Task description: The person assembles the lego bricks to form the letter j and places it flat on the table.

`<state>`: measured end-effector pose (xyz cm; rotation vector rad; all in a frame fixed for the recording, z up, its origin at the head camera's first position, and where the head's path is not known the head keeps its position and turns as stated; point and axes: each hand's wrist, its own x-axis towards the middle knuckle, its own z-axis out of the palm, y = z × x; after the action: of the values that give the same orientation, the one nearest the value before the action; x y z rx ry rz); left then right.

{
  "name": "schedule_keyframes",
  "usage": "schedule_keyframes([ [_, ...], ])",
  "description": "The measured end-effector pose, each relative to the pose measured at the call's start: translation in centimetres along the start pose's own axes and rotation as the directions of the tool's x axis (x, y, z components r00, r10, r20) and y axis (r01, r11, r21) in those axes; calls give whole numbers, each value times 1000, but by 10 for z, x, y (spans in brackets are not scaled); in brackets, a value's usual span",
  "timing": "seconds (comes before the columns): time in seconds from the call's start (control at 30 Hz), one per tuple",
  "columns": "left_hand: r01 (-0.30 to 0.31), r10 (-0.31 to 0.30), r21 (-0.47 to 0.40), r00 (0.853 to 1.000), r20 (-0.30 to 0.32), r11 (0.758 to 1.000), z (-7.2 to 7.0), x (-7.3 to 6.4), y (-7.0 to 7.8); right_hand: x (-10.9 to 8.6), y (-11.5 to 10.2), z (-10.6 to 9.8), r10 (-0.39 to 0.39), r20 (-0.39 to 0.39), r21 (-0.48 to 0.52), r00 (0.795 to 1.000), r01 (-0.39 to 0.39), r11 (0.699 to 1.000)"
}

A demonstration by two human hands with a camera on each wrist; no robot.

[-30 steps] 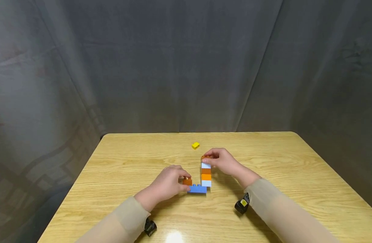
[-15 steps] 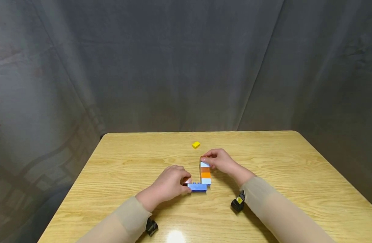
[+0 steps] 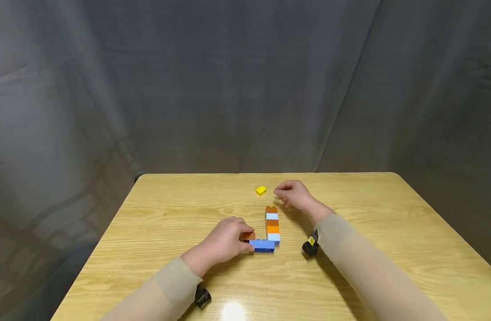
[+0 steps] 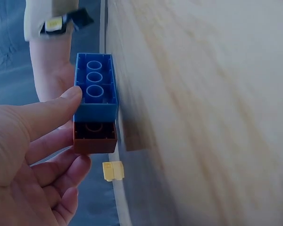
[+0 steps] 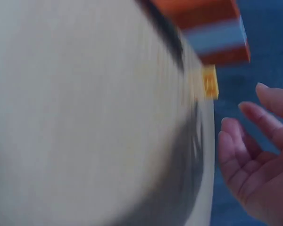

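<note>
My left hand (image 3: 224, 240) grips the left end of a joined toy-brick build, with the thumb on a long blue brick (image 3: 262, 245) and a brown brick (image 3: 249, 236) by the fingers. In the left wrist view the hollow undersides of the blue brick (image 4: 95, 113) and brown brick (image 4: 95, 145) show. From the right end runs a column of white, orange and brown bricks (image 3: 272, 225). My right hand (image 3: 293, 194) holds nothing; its fingers bend loosely beyond the column, just right of a yellow brick (image 3: 261, 191). The right wrist view shows a gap between its fingers and the yellow brick (image 5: 210, 82).
A light wood table (image 3: 157, 214) lies under everything, its far edge just behind the yellow brick. Grey curtains (image 3: 245, 89) hang behind and at both sides. Dark wrist cameras (image 3: 310, 248) hang close over the tabletop below both sleeves.
My right hand has let go of the top of the brick column and moved away from me, toward the yellow brick. My left hand keeps its grip on the build, which has tilted slightly.
</note>
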<state>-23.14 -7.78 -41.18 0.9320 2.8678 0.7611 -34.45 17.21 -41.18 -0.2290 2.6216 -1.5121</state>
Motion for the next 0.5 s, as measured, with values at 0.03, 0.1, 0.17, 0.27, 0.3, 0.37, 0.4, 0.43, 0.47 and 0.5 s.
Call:
schedule_keyframes([
  [0.03,6,-6,-10,1000,5,1000,0,0,0,5,1,-2,-22,-3,-44,1000,22,999],
  [0.1,21,-20,-31,1000,16,999,1,0,0,14,2,-5,-67,10,-150,998,67,986],
  [0.17,27,-26,-39,999,28,999,2,-1,-1,21,2,-4,-102,39,-251,994,109,962],
  [0.27,32,-30,-36,999,40,999,1,-1,-1,31,-3,1,-141,95,-353,985,166,921],
  [0.3,30,-28,-35,999,41,999,1,-1,-1,33,-5,4,-152,115,-371,982,184,910],
  [0.37,28,-26,-40,999,43,999,1,-2,-2,39,-7,9,-158,146,-402,977,205,892],
  [0.4,27,-25,-41,999,43,999,1,-2,-2,40,-8,12,-155,156,-412,976,207,887],
  [0.43,26,-25,-44,999,44,999,2,-2,-2,42,-8,14,-151,168,-424,974,210,881],
  [0.47,26,-24,-48,999,44,999,2,-2,-3,43,-8,16,-147,177,-433,973,211,876],
  [0.5,26,-24,-50,999,44,998,3,-3,-3,44,-8,17,-144,184,-441,972,212,872],
])
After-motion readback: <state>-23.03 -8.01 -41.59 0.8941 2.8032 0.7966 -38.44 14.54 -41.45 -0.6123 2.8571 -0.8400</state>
